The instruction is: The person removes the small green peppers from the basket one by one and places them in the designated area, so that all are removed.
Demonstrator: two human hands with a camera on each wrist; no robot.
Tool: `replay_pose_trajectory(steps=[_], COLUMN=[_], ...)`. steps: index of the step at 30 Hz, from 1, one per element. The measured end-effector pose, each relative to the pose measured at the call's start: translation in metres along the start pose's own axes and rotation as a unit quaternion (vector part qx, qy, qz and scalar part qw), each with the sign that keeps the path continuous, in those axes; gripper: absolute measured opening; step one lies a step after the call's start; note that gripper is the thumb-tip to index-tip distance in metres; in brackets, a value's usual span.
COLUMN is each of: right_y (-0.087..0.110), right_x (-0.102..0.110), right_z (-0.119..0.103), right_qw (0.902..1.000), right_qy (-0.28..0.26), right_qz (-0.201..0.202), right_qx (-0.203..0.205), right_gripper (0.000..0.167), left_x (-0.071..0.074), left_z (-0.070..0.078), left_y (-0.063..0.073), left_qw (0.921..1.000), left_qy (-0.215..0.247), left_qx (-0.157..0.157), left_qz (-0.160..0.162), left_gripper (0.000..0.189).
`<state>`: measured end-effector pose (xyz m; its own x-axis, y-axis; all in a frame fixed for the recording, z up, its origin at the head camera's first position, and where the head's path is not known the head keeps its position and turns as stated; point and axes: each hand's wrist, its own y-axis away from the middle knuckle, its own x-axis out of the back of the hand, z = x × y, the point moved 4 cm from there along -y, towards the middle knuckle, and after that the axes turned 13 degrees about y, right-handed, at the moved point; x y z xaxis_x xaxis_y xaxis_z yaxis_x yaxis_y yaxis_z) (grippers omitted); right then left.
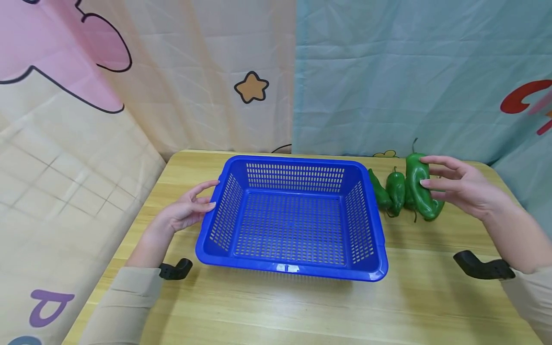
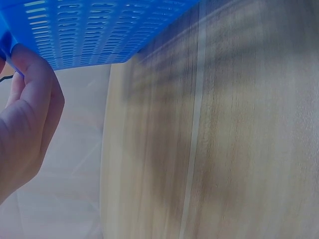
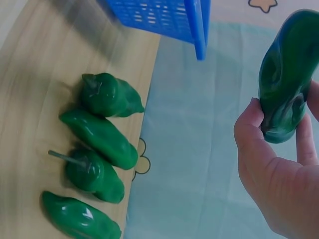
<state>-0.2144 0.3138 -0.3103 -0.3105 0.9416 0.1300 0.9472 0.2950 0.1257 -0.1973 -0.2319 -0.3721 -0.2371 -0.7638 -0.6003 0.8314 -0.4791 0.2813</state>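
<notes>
A blue plastic basket [image 1: 297, 162] with slotted walls and floor faces up, with nothing in it. My left hand [image 1: 187, 211] holds its left rim, the thumb and fingers at the edge; the left wrist view shows that hand [image 2: 32, 107] gripping the rim. My right hand [image 1: 470, 189] pinches a long, glossy green pepper [image 1: 416, 182] between thumb and fingers, to the right of the basket. In the right wrist view the held pepper [image 3: 286, 74] is raised off the table, apart from the others. Several more green peppers [image 3: 99, 137] lie in a row on the table below it.
The wooden table [image 1: 267, 311] runs back to patterned curtains [image 1: 366, 86] just behind it and at both sides. The row of peppers [image 1: 396, 191] lies right of the basket's wall. A black wrist mount [image 1: 176, 269] is on my left wrist, another [image 1: 483, 266] on my right.
</notes>
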Motion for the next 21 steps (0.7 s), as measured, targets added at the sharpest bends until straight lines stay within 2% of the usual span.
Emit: replay_pose_trajectory(steps=[5, 12, 21], right_y=[0.002, 0.007, 0.008], right_x=[0.009, 0.018, 0.038], right_z=[-0.001, -0.001, 0.013], right_qw=[0.9999, 0.9987, 0.9969], right_qy=[0.000, -0.048, 0.033], right_qz=[0.013, 0.015, 0.071], right_qx=[-0.004, 0.008, -0.005], right_gripper=[0.047, 0.047, 0.046], left_x=[0.000, 0.002, 0.001], left_z=[0.000, -0.001, 0.000], left_y=[0.000, 0.000, 0.000], left_qw=[1.0000, 0.9999, 0.9998], left_qy=[0.007, 0.003, -0.006], left_qx=[0.001, 0.002, 0.002], left_qz=[-0.002, 0.014, 0.018], left_gripper=[0.054, 0.056, 0.056])
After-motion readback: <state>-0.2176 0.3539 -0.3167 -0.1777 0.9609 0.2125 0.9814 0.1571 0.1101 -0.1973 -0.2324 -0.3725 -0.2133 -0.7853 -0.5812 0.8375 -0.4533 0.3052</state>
